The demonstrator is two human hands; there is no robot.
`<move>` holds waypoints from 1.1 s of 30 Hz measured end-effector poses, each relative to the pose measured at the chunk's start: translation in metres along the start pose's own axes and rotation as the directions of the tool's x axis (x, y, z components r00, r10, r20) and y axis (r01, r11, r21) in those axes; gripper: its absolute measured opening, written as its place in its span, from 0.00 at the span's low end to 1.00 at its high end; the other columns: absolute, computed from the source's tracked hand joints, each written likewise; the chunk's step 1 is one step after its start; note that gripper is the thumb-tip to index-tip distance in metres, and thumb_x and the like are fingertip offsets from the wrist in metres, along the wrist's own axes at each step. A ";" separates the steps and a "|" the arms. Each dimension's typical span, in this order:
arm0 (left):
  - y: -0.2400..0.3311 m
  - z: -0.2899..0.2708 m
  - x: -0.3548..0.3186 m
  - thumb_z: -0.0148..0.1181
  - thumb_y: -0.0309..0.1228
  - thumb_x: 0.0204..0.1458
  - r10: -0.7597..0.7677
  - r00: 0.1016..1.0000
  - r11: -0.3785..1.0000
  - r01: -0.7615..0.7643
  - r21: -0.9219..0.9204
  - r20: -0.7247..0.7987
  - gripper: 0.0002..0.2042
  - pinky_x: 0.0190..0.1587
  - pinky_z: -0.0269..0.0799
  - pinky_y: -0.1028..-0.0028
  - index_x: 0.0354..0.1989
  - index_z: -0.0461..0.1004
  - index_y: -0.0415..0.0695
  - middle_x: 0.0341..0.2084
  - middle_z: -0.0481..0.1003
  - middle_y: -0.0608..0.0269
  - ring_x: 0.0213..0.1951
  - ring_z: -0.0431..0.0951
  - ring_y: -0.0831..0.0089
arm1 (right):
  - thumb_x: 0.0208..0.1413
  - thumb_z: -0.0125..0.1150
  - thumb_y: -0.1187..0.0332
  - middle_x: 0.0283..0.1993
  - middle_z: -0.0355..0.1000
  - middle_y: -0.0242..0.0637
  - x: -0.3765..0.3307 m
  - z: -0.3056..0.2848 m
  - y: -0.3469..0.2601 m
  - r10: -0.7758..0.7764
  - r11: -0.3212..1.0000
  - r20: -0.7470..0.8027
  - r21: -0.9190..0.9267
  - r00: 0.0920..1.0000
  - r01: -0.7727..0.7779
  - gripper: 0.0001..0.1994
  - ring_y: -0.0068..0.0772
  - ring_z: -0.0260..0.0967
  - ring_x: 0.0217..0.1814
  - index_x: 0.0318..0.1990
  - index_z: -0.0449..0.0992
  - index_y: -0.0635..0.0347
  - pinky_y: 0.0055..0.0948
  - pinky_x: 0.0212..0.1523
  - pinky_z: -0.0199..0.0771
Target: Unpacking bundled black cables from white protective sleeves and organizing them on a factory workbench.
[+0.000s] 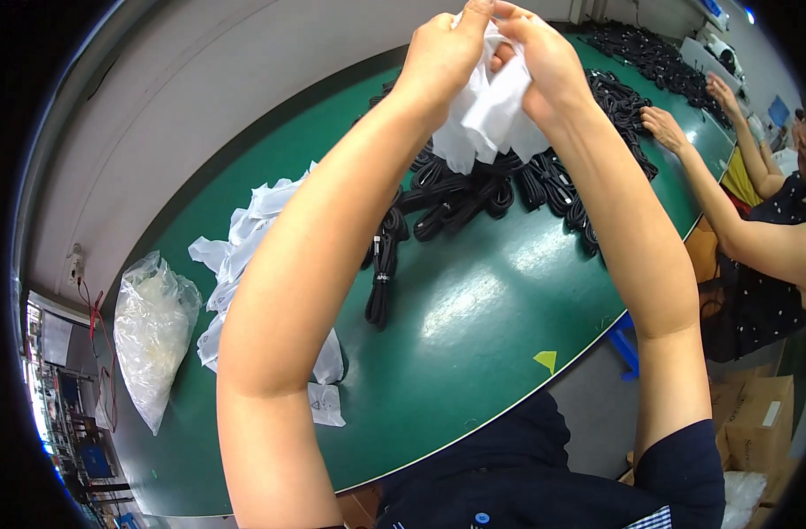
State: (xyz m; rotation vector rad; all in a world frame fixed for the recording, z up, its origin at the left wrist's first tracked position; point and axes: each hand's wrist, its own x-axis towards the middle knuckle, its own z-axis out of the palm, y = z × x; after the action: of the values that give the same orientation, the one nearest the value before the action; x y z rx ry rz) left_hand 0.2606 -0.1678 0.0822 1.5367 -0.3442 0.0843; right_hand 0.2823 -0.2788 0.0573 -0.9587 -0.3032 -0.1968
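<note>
Both of my arms stretch up over the table to the top of the head view. Between my hands hangs a thin white plastic bag (488,115), crumpled and partly see-through. My left hand (445,55) pinches its upper edge with thumb and fingertips. On the other side my right hand (544,60) has its fingers curled at the same edge. Whether anything is inside the bag I cannot tell. Below and behind it lie several coiled black cables (465,198), each bundled. One bundle (381,273) lies apart, nearer to me.
White plastic bags (244,234) lie piled at the left, partly behind my left arm. Beside them stands a clear bag (156,326) of pale contents. More black cables (654,57) heap at the far right, near a co-worker's hand (665,130). Cardboard boxes (760,428) stand lower right.
</note>
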 end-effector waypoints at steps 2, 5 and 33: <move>-0.029 -0.017 0.010 0.51 0.39 0.57 0.172 0.982 0.985 -0.170 -0.040 0.075 0.15 0.34 0.66 0.78 0.33 0.75 0.37 0.26 0.75 0.65 0.30 0.72 0.76 | 0.60 0.49 0.60 0.37 0.70 0.38 0.009 0.016 0.018 0.102 0.957 0.053 0.268 0.993 -0.113 0.15 0.35 0.69 0.39 0.45 0.68 0.64 0.33 0.43 0.71; -0.027 -0.023 -0.017 0.64 0.42 0.42 0.281 0.955 0.922 -0.241 0.304 -0.094 0.29 0.41 0.71 0.72 0.47 0.67 0.30 0.37 0.75 0.53 0.40 0.76 0.71 | 0.61 0.47 0.53 0.43 0.69 0.43 -0.010 0.029 0.007 0.199 0.946 0.026 0.256 0.980 -0.199 0.22 0.40 0.68 0.46 0.52 0.63 0.64 0.37 0.52 0.68; -0.013 -0.076 -0.072 0.49 0.26 0.50 0.368 0.929 0.929 -0.366 0.055 -0.037 0.11 0.39 0.68 0.77 0.39 0.73 0.35 0.31 0.75 0.63 0.33 0.73 0.76 | 0.56 0.54 0.69 0.42 0.73 0.40 -0.102 0.048 0.047 0.435 0.883 0.355 -0.347 0.827 -0.315 0.14 0.30 0.73 0.42 0.48 0.71 0.66 0.31 0.43 0.74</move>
State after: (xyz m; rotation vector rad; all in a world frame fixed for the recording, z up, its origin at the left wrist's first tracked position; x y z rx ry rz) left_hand 0.2085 -0.0820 0.0507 1.4984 -0.5939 0.4256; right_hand 0.1926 -0.2096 0.0117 -1.3187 -0.4860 0.3568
